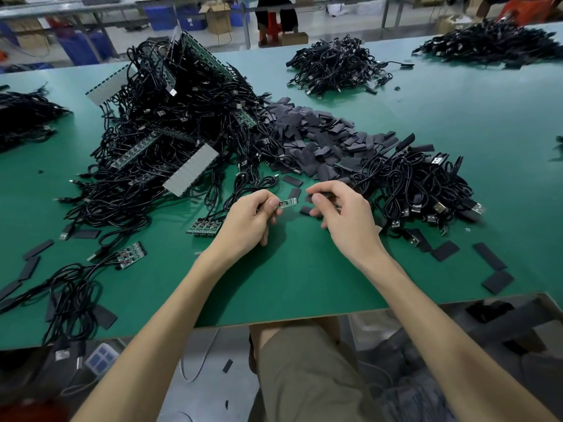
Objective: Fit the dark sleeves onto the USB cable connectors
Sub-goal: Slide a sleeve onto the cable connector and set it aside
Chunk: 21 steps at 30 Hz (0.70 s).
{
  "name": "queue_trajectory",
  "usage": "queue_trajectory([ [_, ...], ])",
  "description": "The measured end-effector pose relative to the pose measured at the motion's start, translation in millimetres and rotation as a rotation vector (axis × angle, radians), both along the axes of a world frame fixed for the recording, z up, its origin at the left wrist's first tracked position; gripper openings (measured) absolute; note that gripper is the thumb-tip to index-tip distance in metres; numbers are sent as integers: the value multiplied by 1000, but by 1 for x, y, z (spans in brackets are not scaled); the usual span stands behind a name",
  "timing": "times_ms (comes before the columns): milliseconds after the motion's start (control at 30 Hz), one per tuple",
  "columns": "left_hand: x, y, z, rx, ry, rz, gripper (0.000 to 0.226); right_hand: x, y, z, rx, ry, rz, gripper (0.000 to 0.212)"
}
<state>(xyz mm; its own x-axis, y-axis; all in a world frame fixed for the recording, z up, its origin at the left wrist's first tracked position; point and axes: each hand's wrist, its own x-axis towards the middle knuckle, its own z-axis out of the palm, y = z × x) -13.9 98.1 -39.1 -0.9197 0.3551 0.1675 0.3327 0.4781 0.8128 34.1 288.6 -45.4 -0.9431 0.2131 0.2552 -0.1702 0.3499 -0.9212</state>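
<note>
Green connector board point(288, 203) pinched in our left hand point(248, 222), long axis pointing right, dark sleeve point(324, 194) pinched level in our right hand point(347, 214), hands apart mid-frame

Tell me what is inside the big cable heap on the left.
Green board strips and grey ribbed panels poke out among the black cables. Anything deeper, and the table beneath, is covered.
</note>
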Motion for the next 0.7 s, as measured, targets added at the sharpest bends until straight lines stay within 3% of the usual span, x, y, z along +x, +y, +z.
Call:
queue_trajectory([
  [700, 7, 2, -4, 41, 9, 49, 40, 7, -2, 4, -124, 63, 127, 26],
])
